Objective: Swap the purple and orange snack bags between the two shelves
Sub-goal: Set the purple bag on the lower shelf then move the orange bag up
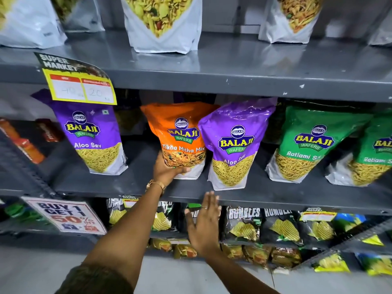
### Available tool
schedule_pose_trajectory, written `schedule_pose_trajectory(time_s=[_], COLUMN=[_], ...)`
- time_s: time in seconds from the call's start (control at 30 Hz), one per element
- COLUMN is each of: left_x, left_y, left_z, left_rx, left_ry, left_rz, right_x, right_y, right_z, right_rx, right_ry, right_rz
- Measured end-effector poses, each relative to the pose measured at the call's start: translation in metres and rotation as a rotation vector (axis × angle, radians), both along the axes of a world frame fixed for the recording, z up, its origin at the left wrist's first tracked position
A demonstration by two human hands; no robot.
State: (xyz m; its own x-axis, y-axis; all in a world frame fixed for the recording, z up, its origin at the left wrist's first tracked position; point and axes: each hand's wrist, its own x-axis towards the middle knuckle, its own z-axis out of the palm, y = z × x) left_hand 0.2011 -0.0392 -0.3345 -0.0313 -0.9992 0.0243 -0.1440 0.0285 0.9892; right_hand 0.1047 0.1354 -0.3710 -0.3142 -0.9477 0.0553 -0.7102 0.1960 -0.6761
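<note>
An orange Tikha Mitha Mix bag [180,134] stands on the middle grey shelf [131,183], gripped at its lower left corner by my left hand [167,170]. Right beside it, touching, leans a purple Aloo Sev bag [235,143]. A second purple Aloo Sev bag [93,136] stands farther left, partly behind a yellow price tag [81,85]. My right hand [204,221] hovers flat with fingers spread, below the shelf's front edge, holding nothing.
Green Ratlami Sev bags [311,145] stand to the right on the same shelf. White snack pouches [163,24] sit on the shelf above. Black chip bags [244,225] fill the shelf below, near a "Buy 1 Get 1" sign [65,215].
</note>
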Motion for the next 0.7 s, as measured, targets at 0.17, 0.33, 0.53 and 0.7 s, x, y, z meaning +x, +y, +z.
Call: schedule_pose_trajectory(time_s=[0.17, 0.33, 0.53, 0.7], left_x=[0.003, 0.022, 0.054, 0.071], left_y=[0.018, 0.031, 0.062, 0.117], left_z=[0.003, 0.005, -0.002, 0.013], left_rx=[-0.022, -0.021, -0.006, -0.008], left_ry=[-0.018, -0.016, -0.025, -0.076], left_rz=[0.142, 0.223, 0.290, 0.317], right_x=[-0.001, -0.024, -0.027, -0.029], right_y=[-0.029, -0.040, -0.041, -0.039], right_z=[-0.007, -0.017, -0.018, 0.010], right_rx=[0.072, 0.068, 0.121, 0.134], right_ry=[0.397, 0.663, 0.728, 0.232], right_rz=[0.210, 0.325, 0.327, 0.454])
